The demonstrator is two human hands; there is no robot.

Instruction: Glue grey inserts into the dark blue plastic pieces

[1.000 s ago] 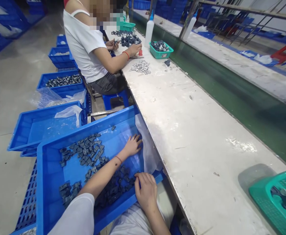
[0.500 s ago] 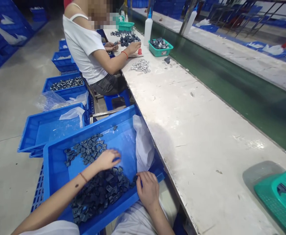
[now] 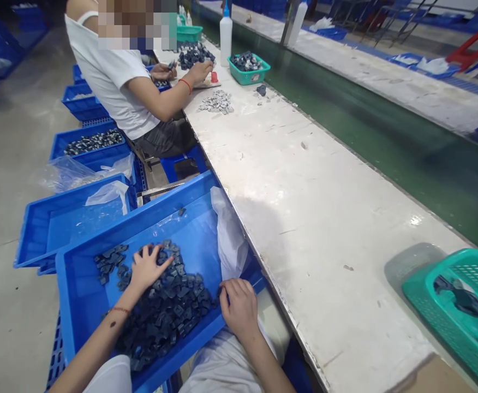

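Observation:
My left hand point(image 3: 147, 268) lies over a heap of small dark plastic pieces point(image 3: 173, 314), its fingers spread and touching them. The heap sits in a large blue bin point(image 3: 85, 295) that tilts beside the table, over my lap. On the bin's near right rim, my right hand point(image 3: 241, 307) is closed, with fingers curled over the edge. Some dark pieces lie close to its fingertips. A white plastic bag point(image 3: 228, 240) hangs inside the bin's right end.
A long white table point(image 3: 304, 218) runs along my right, with a green basket point(image 3: 427, 295) of dark parts near me. Further up, a co-worker point(image 3: 112, 82) handles small parts beside a white bottle point(image 3: 225, 41) and a green tray point(image 3: 249, 76). More blue bins point(image 3: 38, 229) stand at left.
My left hand has moved left and down from above the bin's middle onto the dark pieces, spreading its fingers. My right hand stays on the rim. The whole view has shifted slightly.

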